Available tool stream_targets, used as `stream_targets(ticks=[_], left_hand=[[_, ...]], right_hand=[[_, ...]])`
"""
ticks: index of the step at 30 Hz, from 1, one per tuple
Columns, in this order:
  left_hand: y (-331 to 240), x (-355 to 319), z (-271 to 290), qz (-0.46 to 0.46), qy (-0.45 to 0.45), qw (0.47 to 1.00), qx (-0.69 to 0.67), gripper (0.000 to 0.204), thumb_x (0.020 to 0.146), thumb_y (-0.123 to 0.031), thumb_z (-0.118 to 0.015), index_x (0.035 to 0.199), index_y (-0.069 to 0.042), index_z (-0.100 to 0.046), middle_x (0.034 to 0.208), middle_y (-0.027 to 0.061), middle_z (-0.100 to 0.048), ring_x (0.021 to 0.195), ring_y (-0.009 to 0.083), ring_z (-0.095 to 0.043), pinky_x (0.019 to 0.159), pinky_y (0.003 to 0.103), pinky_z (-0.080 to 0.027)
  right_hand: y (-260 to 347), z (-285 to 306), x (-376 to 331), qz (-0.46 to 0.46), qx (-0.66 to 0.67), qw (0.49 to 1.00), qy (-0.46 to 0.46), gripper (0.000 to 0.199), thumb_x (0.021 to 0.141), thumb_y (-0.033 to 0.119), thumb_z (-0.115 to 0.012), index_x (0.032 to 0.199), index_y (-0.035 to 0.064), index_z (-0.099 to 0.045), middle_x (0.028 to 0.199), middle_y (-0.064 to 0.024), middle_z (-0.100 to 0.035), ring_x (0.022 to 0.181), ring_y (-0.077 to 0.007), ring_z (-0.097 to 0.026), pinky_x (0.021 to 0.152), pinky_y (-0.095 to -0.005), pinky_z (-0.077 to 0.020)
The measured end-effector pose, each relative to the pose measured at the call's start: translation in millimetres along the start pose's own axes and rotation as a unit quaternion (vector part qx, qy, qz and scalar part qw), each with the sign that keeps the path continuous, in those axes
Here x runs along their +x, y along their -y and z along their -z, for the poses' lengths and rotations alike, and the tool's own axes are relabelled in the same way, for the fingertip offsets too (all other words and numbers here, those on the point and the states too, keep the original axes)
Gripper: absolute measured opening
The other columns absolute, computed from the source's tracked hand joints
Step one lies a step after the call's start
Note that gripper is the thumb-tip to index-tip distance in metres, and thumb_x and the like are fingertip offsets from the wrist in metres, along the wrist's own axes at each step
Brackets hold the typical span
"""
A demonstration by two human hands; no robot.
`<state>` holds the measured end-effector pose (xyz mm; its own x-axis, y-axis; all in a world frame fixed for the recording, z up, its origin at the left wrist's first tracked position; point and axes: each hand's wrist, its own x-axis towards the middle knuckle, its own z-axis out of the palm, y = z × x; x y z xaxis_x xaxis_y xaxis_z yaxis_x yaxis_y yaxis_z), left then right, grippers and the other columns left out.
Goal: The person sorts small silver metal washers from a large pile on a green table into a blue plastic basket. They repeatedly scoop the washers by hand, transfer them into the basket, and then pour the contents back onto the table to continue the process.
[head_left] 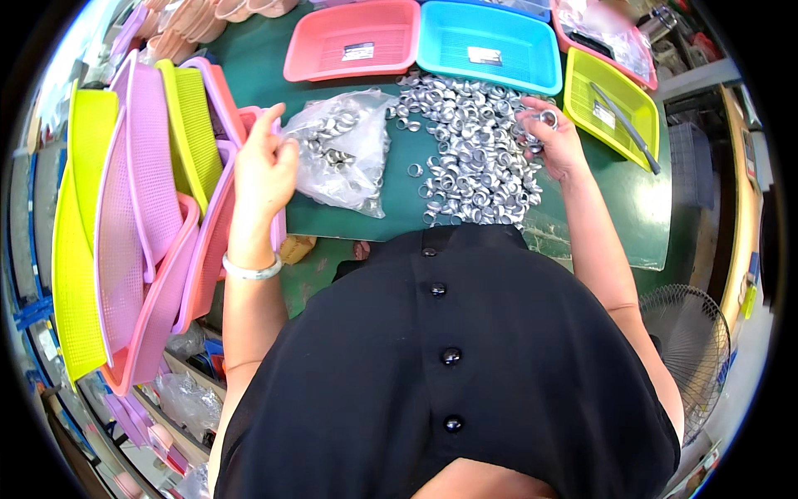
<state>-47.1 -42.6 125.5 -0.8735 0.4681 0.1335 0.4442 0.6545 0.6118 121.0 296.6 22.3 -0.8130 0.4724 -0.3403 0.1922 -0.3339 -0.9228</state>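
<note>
A wide pile of silver metal rings (475, 137) is spread over the middle of the green table. At its right edge, my right hand (561, 145) is curled round several of the rings, one of them showing at the fingertips. My left hand (264, 170) is raised on the left, its index finger stretched out and the thumb apart, with nothing seen in it. Just right of that hand lies a clear plastic bag (353, 179) with more silver rings inside. One loose ring (415, 170) sits between bag and pile.
Nested purple, green and coral plastic baskets (145, 183) stand at the left. Along the table's far side are a pink tray (353, 62), a blue tray (490, 33) and a lime tray (640, 108) with a grey stick (623, 121) across it. A fan (686, 349) stands at lower right.
</note>
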Motion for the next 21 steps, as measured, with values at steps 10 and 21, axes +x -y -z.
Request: stream_targets(ticks=[10,21], left_hand=[[-13.4,25.2,4.0,0.0,-0.044,0.997,0.065,0.043,0.072,-0.004,-0.051,0.116,-0.003,-0.05,0.063,0.0105,-0.055,0.062,0.0252,-0.057,0.062,0.036,-0.045],[3.7,20.7,10.8,0.036,-0.126,0.991,-0.016,0.036,0.073,-0.006,-0.052,0.109,0.0,-0.054,0.064,0.0084,-0.056,0.06,0.0185,-0.055,0.063,0.031,-0.045]], right_hand=[[88.7,-190.4,10.9,-0.007,-0.079,0.943,0.322,0.033,0.068,0.015,-0.069,0.097,0.0034,-0.058,0.082,-0.0053,-0.059,0.065,-0.0128,-0.056,0.046,-0.0267,-0.0478],[80.0,-216.7,25.9,-0.075,0.024,0.88,0.469,0.051,0.087,0.03,-0.051,0.126,-0.0018,-0.04,0.123,-0.0197,-0.047,0.112,-0.0271,-0.048,0.093,-0.0387,-0.0386]])
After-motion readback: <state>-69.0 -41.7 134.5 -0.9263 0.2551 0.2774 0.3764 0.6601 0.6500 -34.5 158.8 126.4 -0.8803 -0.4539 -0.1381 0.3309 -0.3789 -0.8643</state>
